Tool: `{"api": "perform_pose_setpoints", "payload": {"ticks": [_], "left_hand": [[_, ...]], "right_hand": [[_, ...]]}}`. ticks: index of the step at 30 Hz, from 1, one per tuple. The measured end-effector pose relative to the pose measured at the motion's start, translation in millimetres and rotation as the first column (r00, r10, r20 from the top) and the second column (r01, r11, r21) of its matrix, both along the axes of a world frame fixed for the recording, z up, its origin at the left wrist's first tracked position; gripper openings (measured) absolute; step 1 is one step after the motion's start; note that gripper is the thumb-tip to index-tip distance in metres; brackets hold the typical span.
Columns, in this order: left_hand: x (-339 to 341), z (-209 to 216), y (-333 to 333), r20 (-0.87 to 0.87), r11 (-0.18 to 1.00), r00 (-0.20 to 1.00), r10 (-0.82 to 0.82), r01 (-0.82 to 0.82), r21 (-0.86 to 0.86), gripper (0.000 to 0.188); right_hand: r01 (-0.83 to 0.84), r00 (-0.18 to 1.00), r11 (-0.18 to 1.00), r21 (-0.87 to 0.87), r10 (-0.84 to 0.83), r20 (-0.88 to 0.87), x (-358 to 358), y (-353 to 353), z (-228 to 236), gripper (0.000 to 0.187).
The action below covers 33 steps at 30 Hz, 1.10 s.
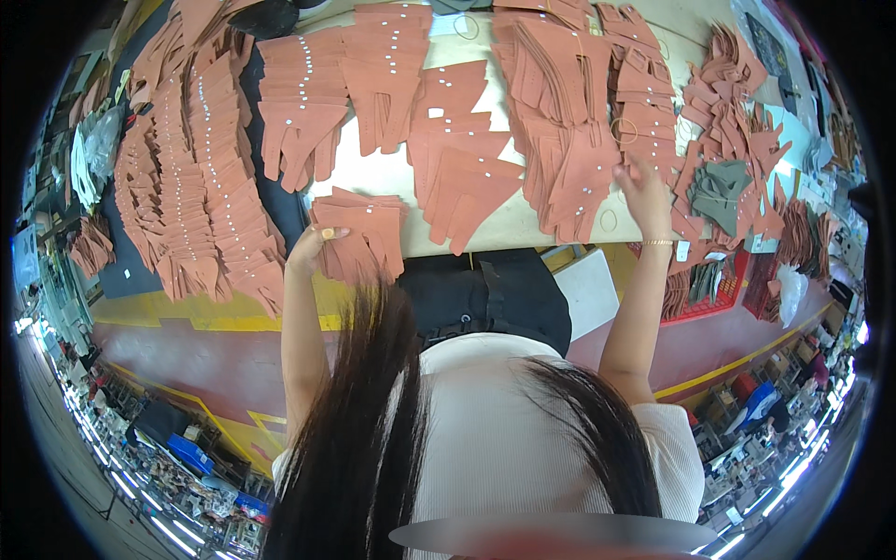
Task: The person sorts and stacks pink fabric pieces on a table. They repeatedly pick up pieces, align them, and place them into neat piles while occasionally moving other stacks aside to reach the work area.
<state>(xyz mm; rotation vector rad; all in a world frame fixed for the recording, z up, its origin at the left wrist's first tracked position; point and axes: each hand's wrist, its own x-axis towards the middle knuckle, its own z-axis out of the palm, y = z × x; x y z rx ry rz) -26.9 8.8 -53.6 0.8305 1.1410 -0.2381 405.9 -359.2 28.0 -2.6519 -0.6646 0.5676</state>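
My left hand (315, 246) is closed on the edge of a small stack of rust-orange glove-shaped cut pieces (371, 235), thumb on top, at the table's near edge. Over on the right, my right hand (646, 198) reaches with its fingers apart, and nothing shows in it. Just beyond its fingertips a tan rubber band (623, 131) lies on a row of rust-orange pieces (646, 98). To that hand's left lies a thick fanned pile (571, 173) of the same pieces. Small white stickers dot most of the stacks.
Long overlapping rows of orange pieces (210, 177) cover the left side. More stacks (462, 187) lie mid-table. A dark green bundle (719, 194) sits among loose pieces at right. Red crates (728, 291) stand beside the table, and a black bag-like item (490, 294) is before my body.
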Motion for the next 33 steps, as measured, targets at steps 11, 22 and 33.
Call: {"api": "perform_pose_setpoints", "payload": {"ticks": [11,22,33], "left_hand": [[0.0,-1.5,6.9,0.033,0.988,0.995,-0.091,0.086,0.124,0.067],[-3.3,-20.6,12.1,-0.385,0.781,0.872,-0.301,0.457,0.426,0.087],[86.4,32.3,-21.7,-0.871,-0.178,0.417,-0.259,0.866,0.468,0.067]], "right_hand": [[-0.063,0.992,0.993,-0.104,0.051,-0.12,-51.4,-19.4,-42.9,0.054],[-0.044,0.971,0.984,-0.17,0.002,-0.239,-89.2,10.1,-67.1,0.093],[-0.273,0.944,0.875,-0.401,0.164,-0.286,-73.1,23.7,-60.6,0.102]]}}
